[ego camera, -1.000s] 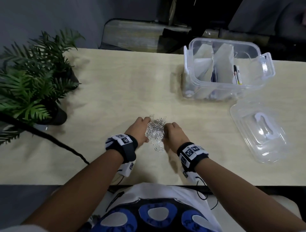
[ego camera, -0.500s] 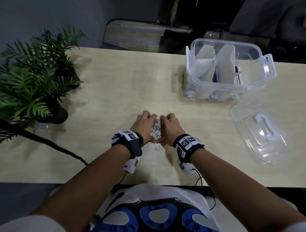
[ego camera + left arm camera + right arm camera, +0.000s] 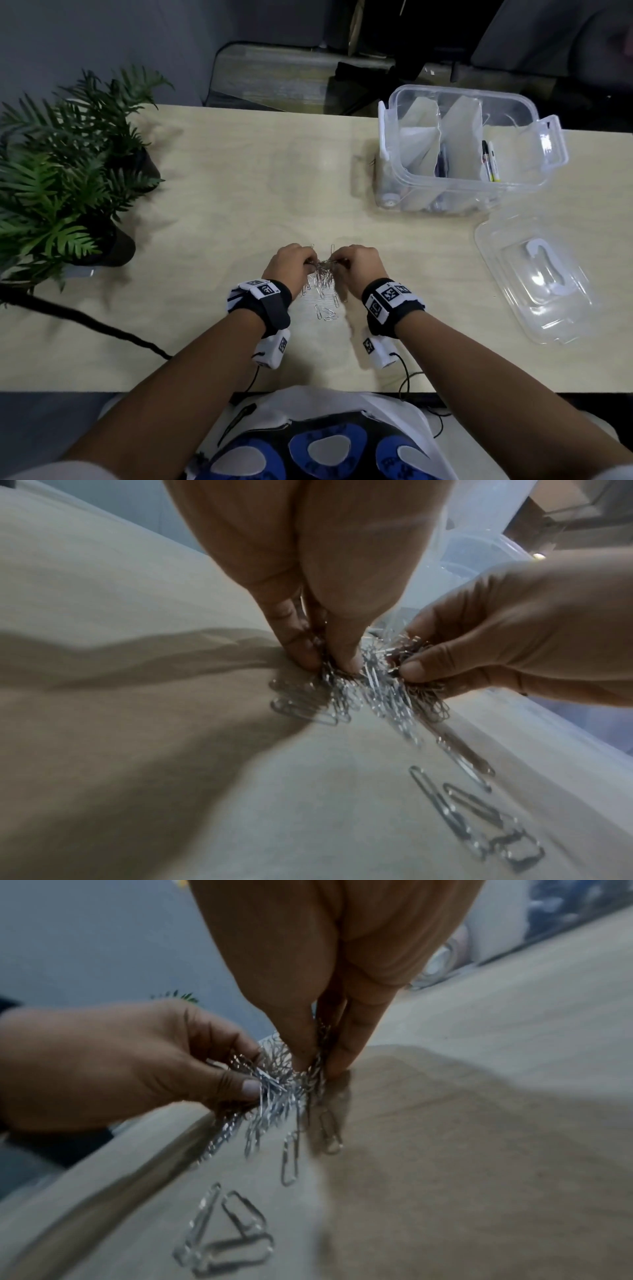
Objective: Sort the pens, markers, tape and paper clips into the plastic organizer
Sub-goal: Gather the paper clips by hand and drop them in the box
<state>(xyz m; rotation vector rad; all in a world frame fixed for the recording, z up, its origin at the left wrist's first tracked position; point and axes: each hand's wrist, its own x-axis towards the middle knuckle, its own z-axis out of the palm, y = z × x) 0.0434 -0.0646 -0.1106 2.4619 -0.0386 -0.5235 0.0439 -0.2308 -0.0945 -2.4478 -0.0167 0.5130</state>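
A bunch of silver paper clips [image 3: 322,270] is pinched from both sides just above the table. My left hand [image 3: 291,263] grips its left part [image 3: 329,669], my right hand [image 3: 356,263] its right part [image 3: 308,1069]. Some clips dangle from the bunch. A few loose clips [image 3: 327,311] lie on the wood below [image 3: 459,804] [image 3: 226,1231]. The clear plastic organizer [image 3: 404,164] stands at the far right with white dividers; markers [image 3: 489,161] and dark pens [image 3: 443,164] stand in its compartments.
The organizer's clear lid [image 3: 537,277] lies flat at the right, in front of the box. Potted ferns [image 3: 61,178] fill the left end of the wooden table [image 3: 222,192]. A dark cable [image 3: 85,318] runs from the plants toward the front edge.
Both hands closed in on the spread clip pile, squeezed it together and now lift the bunch; a few clips have stayed or dropped on the table.
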